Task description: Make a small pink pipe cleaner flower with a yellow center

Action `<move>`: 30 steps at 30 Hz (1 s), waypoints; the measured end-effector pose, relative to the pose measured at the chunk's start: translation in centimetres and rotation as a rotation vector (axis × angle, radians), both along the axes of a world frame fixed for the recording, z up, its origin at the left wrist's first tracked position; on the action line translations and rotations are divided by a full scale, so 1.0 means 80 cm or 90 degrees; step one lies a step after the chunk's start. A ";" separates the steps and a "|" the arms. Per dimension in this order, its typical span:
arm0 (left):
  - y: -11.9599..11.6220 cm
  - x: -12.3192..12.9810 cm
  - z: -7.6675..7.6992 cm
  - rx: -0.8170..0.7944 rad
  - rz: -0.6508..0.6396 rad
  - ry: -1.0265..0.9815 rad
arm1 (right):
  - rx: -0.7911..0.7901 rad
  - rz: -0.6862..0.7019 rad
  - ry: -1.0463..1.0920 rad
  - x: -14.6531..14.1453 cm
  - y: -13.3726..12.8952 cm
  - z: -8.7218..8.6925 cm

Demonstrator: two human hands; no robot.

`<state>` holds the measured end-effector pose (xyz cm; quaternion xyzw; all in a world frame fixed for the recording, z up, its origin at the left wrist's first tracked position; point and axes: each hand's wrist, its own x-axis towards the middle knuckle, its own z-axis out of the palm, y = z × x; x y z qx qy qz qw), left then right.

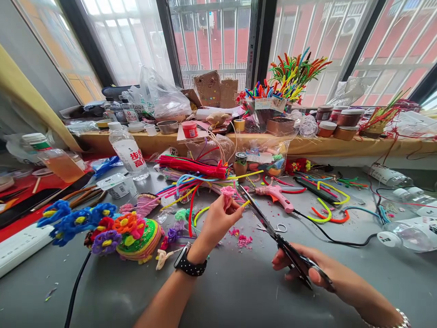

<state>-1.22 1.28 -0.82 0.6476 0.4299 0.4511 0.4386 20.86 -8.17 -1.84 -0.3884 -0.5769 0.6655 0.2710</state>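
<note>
Pink flower [228, 192], with a yellow stem [245, 204], is located at the fingertips of the left hand [216, 219], which grips it between thumb and fingers, the bloom showing above the hand and the stem end projecting toward the right. The right hand [319, 260], lower and to the right of the flower, is closed around the handles of black scissors [269, 226], whose blades point up and leftward to the stem end; contact between blade and stem cannot be confirmed. Pink clippings [244, 241] lie on the grey table [239, 291] between the two hands.
</note>
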 end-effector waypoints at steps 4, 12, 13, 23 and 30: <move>-0.001 0.001 -0.001 0.003 -0.015 0.003 | -0.003 0.008 0.009 0.000 0.001 0.000; -0.002 0.002 0.001 -0.004 -0.024 0.027 | 0.011 -0.002 0.006 0.000 0.000 -0.003; -0.002 0.002 0.000 -0.007 -0.024 0.021 | 0.014 -0.004 0.002 0.000 0.001 -0.003; 0.002 -0.001 -0.001 -0.030 -0.024 -0.008 | 0.007 -0.012 -0.039 -0.005 0.001 -0.004; 0.011 -0.014 0.005 -0.119 -0.088 0.023 | -0.074 -0.041 0.035 -0.029 -0.001 -0.025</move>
